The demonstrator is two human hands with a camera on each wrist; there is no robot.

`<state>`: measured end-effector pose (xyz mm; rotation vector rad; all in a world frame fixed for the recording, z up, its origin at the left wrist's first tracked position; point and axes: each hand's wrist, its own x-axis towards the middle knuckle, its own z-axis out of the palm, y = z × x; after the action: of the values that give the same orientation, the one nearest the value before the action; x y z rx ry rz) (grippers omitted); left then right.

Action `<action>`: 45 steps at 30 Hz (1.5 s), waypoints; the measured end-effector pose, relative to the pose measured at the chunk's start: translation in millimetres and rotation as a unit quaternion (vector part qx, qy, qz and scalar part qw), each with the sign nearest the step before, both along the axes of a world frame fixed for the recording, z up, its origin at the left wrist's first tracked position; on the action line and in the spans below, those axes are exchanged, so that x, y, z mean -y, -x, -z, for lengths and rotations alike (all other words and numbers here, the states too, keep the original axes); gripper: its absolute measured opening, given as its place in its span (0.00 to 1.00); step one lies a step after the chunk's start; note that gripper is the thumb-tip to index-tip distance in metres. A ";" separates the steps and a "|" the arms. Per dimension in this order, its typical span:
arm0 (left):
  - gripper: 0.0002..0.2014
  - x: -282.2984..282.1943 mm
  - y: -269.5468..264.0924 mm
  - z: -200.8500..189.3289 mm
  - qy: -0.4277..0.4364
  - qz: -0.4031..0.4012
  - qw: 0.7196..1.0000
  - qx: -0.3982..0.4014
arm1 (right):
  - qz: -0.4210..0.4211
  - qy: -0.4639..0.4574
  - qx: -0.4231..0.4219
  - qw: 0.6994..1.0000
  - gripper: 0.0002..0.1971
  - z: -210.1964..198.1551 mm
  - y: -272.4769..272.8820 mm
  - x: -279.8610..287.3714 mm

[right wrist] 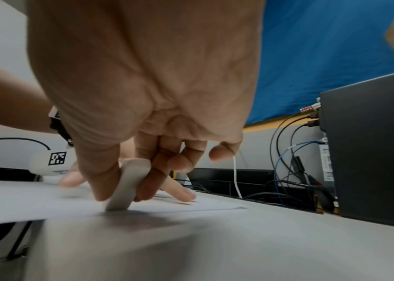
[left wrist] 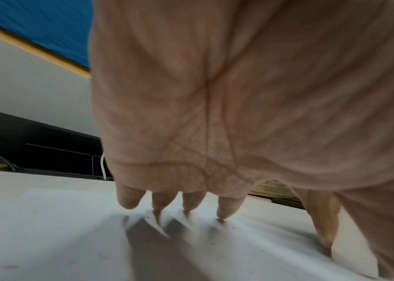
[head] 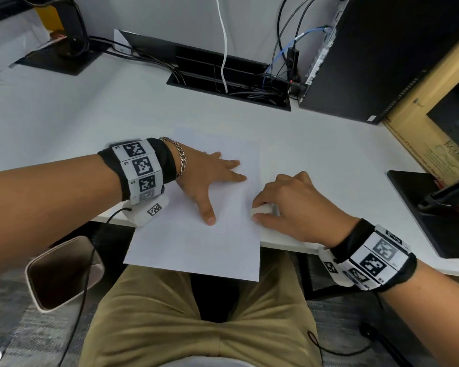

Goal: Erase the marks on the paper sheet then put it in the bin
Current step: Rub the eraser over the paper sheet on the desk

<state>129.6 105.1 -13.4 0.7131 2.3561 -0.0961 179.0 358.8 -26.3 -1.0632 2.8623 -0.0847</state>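
A white paper sheet [head: 196, 242] lies on the white desk [head: 90, 123], its near part hanging over the front edge above my lap. My left hand [head: 210, 176] lies flat on the sheet with fingers spread and presses it down; in the left wrist view its fingertips [left wrist: 224, 211] touch the paper [left wrist: 70, 237]. My right hand [head: 289, 205] pinches a white eraser [head: 261, 209] between thumb and fingers, its lower end on the sheet near the right edge. In the right wrist view the eraser [right wrist: 128, 184] stands on the paper [right wrist: 34, 201]. I see no clear marks on the sheet.
A bin [head: 61, 274] with a dark inside stands on the floor at lower left. A black computer tower [head: 376, 56] and a cable tray [head: 231, 83] with cords lie at the back. A cardboard box [head: 421, 123] and a black stand base [head: 429, 215] are on the right.
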 end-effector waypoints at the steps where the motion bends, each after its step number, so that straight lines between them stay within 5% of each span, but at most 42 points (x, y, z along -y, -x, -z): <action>1: 0.64 -1.3 -1.9 0.4 0.002 0.000 1.000 -0.003 | -0.004 0.005 0.000 1.000 0.15 2.0 -2.3 1.1; 12: 0.71 -6.7 -9.9 14.9 -0.003 -0.002 1.000 -0.026 | -0.022 -0.030 -0.005 0.999 0.16 -9.6 27.3 15.8; 23: 0.72 -3.7 -7.1 20.9 0.003 -0.005 0.999 -0.031 | -0.141 -0.060 0.028 0.988 0.15 -11.7 31.6 12.6; 45: 0.73 -5.6 -2.9 16.5 0.018 -0.003 1.000 -0.024 | -0.142 -0.049 0.000 0.989 0.16 -17.1 22.7 5.0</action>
<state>132.4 110.8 -29.9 0.6933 2.3951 -0.1537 156.3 353.8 -9.1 -1.4319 2.6502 0.0751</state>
